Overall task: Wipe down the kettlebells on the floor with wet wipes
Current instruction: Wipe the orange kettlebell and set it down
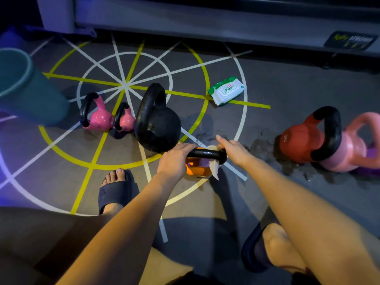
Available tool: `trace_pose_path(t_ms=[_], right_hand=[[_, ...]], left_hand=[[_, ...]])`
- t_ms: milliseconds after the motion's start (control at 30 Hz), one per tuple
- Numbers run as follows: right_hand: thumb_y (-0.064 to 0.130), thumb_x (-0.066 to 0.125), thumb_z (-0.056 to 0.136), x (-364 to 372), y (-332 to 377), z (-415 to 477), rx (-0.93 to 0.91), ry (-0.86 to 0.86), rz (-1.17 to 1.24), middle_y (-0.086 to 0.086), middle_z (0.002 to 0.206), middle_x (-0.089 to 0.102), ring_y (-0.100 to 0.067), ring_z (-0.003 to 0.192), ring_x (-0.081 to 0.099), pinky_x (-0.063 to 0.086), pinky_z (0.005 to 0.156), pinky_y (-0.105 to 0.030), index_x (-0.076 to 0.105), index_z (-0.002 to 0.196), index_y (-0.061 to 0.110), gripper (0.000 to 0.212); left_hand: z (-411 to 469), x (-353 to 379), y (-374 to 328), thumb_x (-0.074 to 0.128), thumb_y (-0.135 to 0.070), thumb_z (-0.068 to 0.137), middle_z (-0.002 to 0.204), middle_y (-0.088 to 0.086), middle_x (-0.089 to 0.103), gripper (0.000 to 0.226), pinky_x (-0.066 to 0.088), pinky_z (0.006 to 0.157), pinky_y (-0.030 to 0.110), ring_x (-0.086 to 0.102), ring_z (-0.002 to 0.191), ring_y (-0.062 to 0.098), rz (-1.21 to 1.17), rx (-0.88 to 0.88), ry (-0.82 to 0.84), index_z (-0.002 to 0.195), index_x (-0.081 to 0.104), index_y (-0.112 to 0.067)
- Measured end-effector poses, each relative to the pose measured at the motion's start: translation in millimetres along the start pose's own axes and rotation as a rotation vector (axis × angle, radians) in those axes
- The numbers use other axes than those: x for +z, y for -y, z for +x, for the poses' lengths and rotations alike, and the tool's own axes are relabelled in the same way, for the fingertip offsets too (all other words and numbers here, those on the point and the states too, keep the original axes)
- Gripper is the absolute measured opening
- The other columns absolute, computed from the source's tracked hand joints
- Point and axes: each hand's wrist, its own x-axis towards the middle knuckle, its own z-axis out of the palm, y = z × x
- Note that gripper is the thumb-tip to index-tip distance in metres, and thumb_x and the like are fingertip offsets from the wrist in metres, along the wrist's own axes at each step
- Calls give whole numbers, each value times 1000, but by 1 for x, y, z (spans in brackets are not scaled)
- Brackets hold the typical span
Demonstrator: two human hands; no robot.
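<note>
An orange kettlebell (pixel 195 168) with a black handle stands on the floor just in front of me. My left hand (pixel 176 159) grips the left end of that handle. At the handle's right end, my right hand (pixel 234 151) holds a white wet wipe (pixel 213 167), and part of the wipe hangs down over the orange body. A large black kettlebell (pixel 158 122) stands just behind. Two pink kettlebells (pixel 98 116) (pixel 125 120) sit to its left. On the right lie a red kettlebell (pixel 302 145) and a light pink kettlebell (pixel 349 149).
The wet wipes pack (pixel 226 90) lies on the floor beyond my right hand. A teal bucket (pixel 24 87) stands at the far left. A grey machine base (pixel 205 19) runs along the back. My sandalled feet (pixel 115 190) (pixel 273 247) are on either side of the orange kettlebell. Damp patches mark the floor (pixel 261 145).
</note>
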Motion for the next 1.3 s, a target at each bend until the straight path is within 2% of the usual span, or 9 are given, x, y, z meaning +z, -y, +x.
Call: trace_pose_path(t_ms=[100, 233, 367, 533, 733, 967, 1167, 1233, 1300], right_hand=[[101, 25, 62, 4, -13, -1, 69, 8, -22, -3, 125, 60, -24, 118, 53, 37, 105, -45, 70, 120, 28, 103], [102, 28, 63, 5, -16, -1, 93, 58, -9, -2, 132, 60, -26, 125, 51, 34, 111, -47, 70, 119, 36, 96], [79, 23, 92, 4, 4, -6, 12, 222, 51, 1, 105, 74, -16, 106, 60, 35, 97, -26, 80, 99, 28, 77], [90, 26, 75, 9, 12, -3, -7, 291, 114, -3, 85, 72, -22, 91, 61, 38, 104, -48, 80, 88, 23, 87], [68, 37, 94, 7, 5, -14, -22, 131, 21, -2, 124, 63, -18, 114, 55, 36, 96, -36, 69, 122, 30, 57], [57, 41, 99, 8, -7, -9, -8, 59, 22, 0, 122, 51, -18, 119, 47, 33, 103, -36, 63, 130, 29, 47], [67, 49, 82, -5, -5, 3, 12, 61, 199, 9, 90, 68, -19, 100, 59, 38, 89, -36, 71, 77, 32, 42], [73, 52, 70, -14, -3, -3, 11, 50, 216, 7, 94, 67, -16, 94, 58, 39, 84, -36, 71, 86, 32, 48], [65, 53, 79, -21, -1, -12, 2, 37, 187, 7, 88, 68, -11, 86, 59, 40, 82, -34, 69, 93, 23, 47]], left_hand=[[3, -1, 3, 63, -5, 93, 145, -15, 51, 66, 50, 98, 36, 46, 137, 15, 0, 6, 12, 144, 45, -43], [6, 2, 6, 63, -6, 94, 150, -14, 49, 68, 49, 101, 39, 43, 142, 17, 24, 0, 20, 146, 42, -44], [4, 4, 6, 61, -3, 96, 156, -10, 44, 71, 45, 107, 42, 36, 148, 20, 33, -2, 43, 150, 38, -44], [2, 9, 8, 60, -1, 96, 156, -8, 44, 73, 43, 110, 41, 36, 148, 21, 15, -11, 37, 152, 37, -43], [7, 9, 10, 61, -2, 93, 149, -10, 50, 75, 51, 97, 39, 46, 139, 19, 0, -5, 41, 149, 37, -46], [8, 10, 10, 63, -3, 93, 148, -11, 50, 73, 51, 100, 40, 46, 139, 18, -7, -6, 38, 148, 39, -45], [8, 6, 7, 60, -3, 93, 145, -13, 52, 68, 50, 96, 37, 47, 138, 18, -24, -1, 30, 146, 43, -43], [8, 5, 6, 60, -5, 94, 145, -12, 51, 66, 49, 98, 38, 47, 139, 20, -17, -10, 35, 145, 44, -43], [8, 4, 4, 61, -5, 95, 147, -11, 50, 66, 47, 101, 41, 45, 140, 21, -13, -24, 44, 145, 43, -44]])
